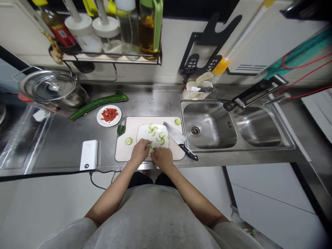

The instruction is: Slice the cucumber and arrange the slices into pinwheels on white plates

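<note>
My left hand point(140, 151) and my right hand point(163, 157) meet over the near part of a white square plate point(141, 130). The fingers of both are closed at pale green cucumber slices point(151, 145). Farther back on the plate, thin slices form two pinwheel shapes, one at the rear point(152, 129) and one at the right point(162, 138). The plate rests on a light cutting board point(123, 151). A kitchen knife point(178, 137) lies slantwise right of the plate, its black handle over the board's edge. Small cucumber rounds lie at the board's left point(128, 141) and back right point(177, 121).
A cucumber end point(120, 130) is at the board's left edge. Behind are a round plate point(99, 120) of red berries, a whole cucumber point(100, 103) and a lidded pot point(55, 88). A white power bank point(89, 154) lies left; a double sink point(210, 122) is right.
</note>
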`<state>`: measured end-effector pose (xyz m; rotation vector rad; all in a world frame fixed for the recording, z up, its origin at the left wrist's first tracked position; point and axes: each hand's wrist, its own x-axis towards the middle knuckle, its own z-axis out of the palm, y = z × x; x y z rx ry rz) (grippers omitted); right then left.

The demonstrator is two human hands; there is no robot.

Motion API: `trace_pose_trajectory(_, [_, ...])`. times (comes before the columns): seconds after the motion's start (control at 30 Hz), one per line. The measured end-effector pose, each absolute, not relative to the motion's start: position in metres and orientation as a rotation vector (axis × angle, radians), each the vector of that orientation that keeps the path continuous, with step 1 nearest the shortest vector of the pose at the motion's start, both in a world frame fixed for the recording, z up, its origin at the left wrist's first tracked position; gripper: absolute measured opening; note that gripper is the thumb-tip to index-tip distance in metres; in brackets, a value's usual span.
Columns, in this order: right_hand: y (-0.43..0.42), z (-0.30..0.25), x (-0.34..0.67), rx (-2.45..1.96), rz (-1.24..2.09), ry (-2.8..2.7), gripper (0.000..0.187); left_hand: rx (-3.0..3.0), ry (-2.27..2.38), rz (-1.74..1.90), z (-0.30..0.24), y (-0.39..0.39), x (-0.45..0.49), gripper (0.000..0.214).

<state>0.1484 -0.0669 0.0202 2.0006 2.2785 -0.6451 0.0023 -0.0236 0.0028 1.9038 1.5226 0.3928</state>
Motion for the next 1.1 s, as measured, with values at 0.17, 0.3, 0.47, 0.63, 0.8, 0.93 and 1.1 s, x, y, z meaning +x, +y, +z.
trace_pose_trajectory(0.17, [-0.065, 0.018, 0.157, 2.104, -0.654, 2.308, 0.035, 1.814, 1.650, 0.555, 0.011, -0.031, -0.014, 0.022])
trace_pose_trajectory(0.3, [-0.063, 0.018, 0.171, 2.198, -0.668, 2.339, 0.035, 1.677, 1.986, 0.588, 0.010, -0.039, -0.038, 0.028])
trace_pose_trajectory(0.47, [-0.067, 0.016, 0.176, 2.291, -0.688, 2.475, 0.034, 1.528, 2.220, 0.397, 0.003, -0.040, -0.056, 0.045])
trace_pose_trajectory(0.63, [-0.071, 0.014, 0.173, 2.329, -0.747, 2.534, 0.033, 1.480, 2.295, 0.303, -0.005, -0.033, -0.060, 0.046])
trace_pose_trajectory(0.8, [-0.070, 0.018, 0.173, 2.329, -0.771, 2.550, 0.032, 1.518, 2.316, 0.310, -0.012, -0.031, -0.062, 0.037])
trace_pose_trajectory(0.93, [-0.069, 0.021, 0.174, 2.329, -0.780, 2.552, 0.032, 1.567, 2.313, 0.370, -0.016, -0.032, -0.063, 0.030])
trace_pose_trajectory(1.1, [-0.069, 0.020, 0.174, 2.306, -0.804, 2.551, 0.031, 1.560, 2.329, 0.481, -0.019, -0.031, -0.064, 0.024])
